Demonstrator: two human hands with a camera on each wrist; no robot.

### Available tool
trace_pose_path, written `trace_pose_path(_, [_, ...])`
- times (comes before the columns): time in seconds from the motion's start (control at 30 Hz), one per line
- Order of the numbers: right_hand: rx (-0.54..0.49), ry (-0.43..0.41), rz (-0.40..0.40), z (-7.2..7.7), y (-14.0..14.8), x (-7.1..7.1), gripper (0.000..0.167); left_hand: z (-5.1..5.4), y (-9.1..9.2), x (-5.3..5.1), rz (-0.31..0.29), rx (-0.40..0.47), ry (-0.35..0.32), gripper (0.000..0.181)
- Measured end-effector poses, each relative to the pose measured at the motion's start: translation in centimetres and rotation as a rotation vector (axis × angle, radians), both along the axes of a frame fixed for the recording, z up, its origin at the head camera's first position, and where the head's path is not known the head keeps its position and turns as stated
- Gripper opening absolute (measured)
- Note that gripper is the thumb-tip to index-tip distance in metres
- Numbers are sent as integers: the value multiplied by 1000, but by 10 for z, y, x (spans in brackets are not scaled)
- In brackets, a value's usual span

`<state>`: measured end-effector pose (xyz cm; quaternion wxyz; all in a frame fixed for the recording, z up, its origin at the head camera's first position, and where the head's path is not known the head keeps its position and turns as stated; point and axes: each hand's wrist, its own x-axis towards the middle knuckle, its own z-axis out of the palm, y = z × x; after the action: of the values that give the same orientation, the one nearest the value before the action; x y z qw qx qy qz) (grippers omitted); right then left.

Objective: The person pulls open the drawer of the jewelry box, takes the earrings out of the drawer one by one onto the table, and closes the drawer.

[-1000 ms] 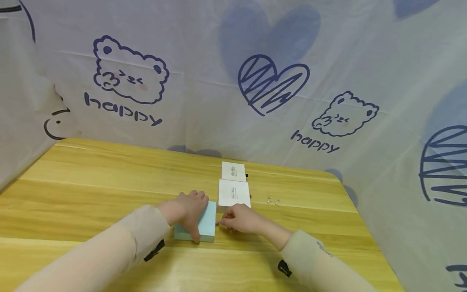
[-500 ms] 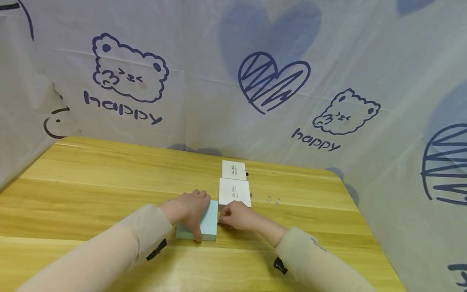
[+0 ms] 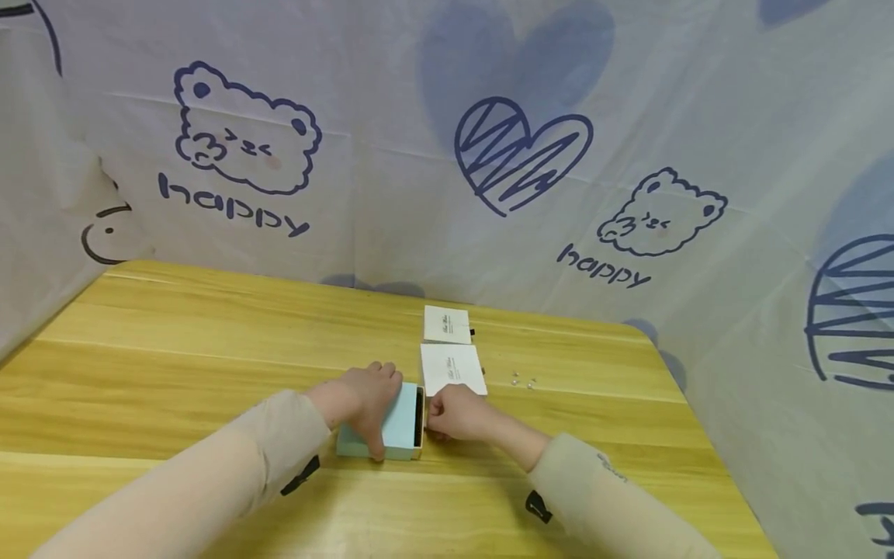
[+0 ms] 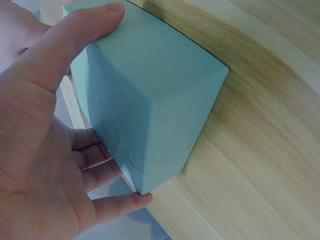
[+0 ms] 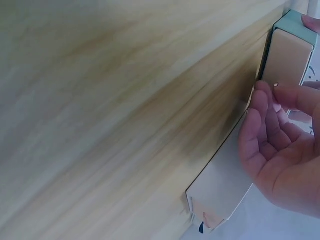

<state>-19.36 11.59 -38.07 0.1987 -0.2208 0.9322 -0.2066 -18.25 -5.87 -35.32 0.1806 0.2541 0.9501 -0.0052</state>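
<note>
A light blue drawer box (image 3: 400,419) lies on the wooden table, its drawer (image 5: 287,57) slid slightly out on the right. My left hand (image 3: 366,404) grips the sleeve of this box from above, thumb on the near side and fingers over the far side, as the left wrist view also shows. Fingertips of my right hand (image 3: 457,413) pinch at the middle of the drawer's tan front, on a small pull tab that they mostly hide. A dark strip of the drawer's inside shows; its contents cannot be made out.
Two white boxes with dark script, a nearer one (image 3: 450,369) and a farther one (image 3: 447,324), stand just beyond the right hand, black tabs on their right. Several tiny shiny pieces (image 3: 515,382) lie right of them. A printed cloth (image 3: 391,194) hangs behind the table.
The drawer has come out of the blue box to the right, along with my right hand. The nearer white box has turned slightly. My left hand keeps its grip.
</note>
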Motion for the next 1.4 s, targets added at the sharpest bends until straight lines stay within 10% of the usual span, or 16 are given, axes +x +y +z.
trace_pose_path(1.4, [8, 135, -17, -2, 5, -5, 37, 6, -36, -5, 35, -17, -26, 105])
